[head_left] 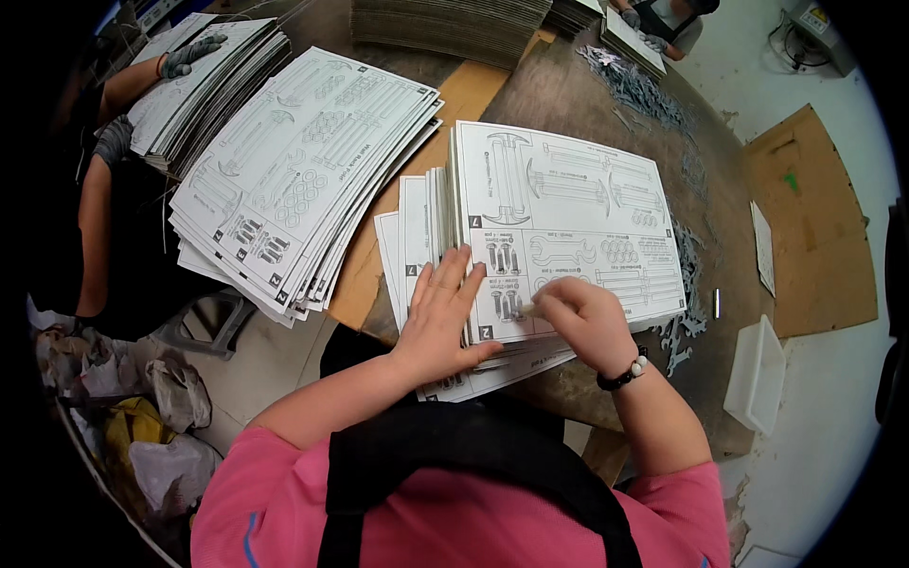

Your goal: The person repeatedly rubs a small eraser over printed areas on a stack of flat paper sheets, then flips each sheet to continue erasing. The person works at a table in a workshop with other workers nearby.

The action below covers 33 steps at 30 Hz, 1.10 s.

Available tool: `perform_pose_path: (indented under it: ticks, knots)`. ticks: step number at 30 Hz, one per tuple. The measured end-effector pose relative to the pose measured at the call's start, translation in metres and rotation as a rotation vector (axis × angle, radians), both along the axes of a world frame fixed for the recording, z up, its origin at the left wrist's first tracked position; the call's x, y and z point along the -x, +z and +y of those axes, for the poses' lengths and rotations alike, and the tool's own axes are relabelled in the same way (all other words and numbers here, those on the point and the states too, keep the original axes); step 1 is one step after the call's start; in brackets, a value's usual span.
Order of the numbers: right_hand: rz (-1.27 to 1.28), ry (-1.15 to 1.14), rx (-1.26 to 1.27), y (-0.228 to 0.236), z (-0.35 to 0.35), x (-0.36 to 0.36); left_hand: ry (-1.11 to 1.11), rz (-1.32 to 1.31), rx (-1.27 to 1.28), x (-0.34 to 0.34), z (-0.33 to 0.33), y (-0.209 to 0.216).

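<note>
A stack of white printed sheets (568, 204) with line drawings of bolts, nuts and wrenches lies in front of me. My left hand (437, 308) rests flat with its fingers spread across the left edge of this stack, thumb near the lower corner. Over the lower part of the top sheet, my right hand (585, 322) is closed in a pinch. Something small and pale shows at its fingertips, too small to name. A dark beaded bracelet circles the right wrist. More sheets (387, 237) stick out beneath the stack on the left.
Another fanned pile of printed sheets (312, 161) stands left. Beyond it a co-worker's gloved hands (192, 57) touch a further stack. Metal wrenches (653, 90) lie along the right, near a white tray (756, 374) and cardboard (816, 227). A second person (668, 28) works far right.
</note>
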State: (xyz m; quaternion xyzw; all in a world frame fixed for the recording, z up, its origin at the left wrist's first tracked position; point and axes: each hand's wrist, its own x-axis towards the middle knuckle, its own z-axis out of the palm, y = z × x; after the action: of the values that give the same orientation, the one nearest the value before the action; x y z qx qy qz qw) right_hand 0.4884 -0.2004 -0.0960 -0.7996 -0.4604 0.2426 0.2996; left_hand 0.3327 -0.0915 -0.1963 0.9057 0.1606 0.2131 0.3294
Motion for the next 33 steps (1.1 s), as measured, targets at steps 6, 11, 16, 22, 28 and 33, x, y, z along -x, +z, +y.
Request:
perform_pose_path:
  ticks: [6,11,16,22,28,33]
  knots:
    - [0.285,-0.106,0.136,-0.012,-0.004,-0.006,-0.012,-0.069,-0.074,0.000,-0.005,-0.009]
    - [0.332,-0.083,0.158,-0.015,-0.005,-0.011,-0.010,-0.067,-0.074,-0.001,-0.006,-0.008]
    - [-0.303,0.303,0.056,-0.011,0.004,0.001,0.004,-0.098,-0.062,-0.003,-0.009,-0.012]
    - [-0.609,0.482,0.125,0.003,0.006,0.030,0.030,-0.118,-0.115,-0.004,-0.009,-0.013]
    - [0.083,-0.019,0.073,-0.004,-0.014,-0.012,0.010,-0.061,-0.117,-0.001,-0.008,-0.007]
    - [0.163,-0.068,0.147,-0.011,-0.012,-0.017,0.009,-0.071,-0.108,-0.003,-0.009,-0.010]
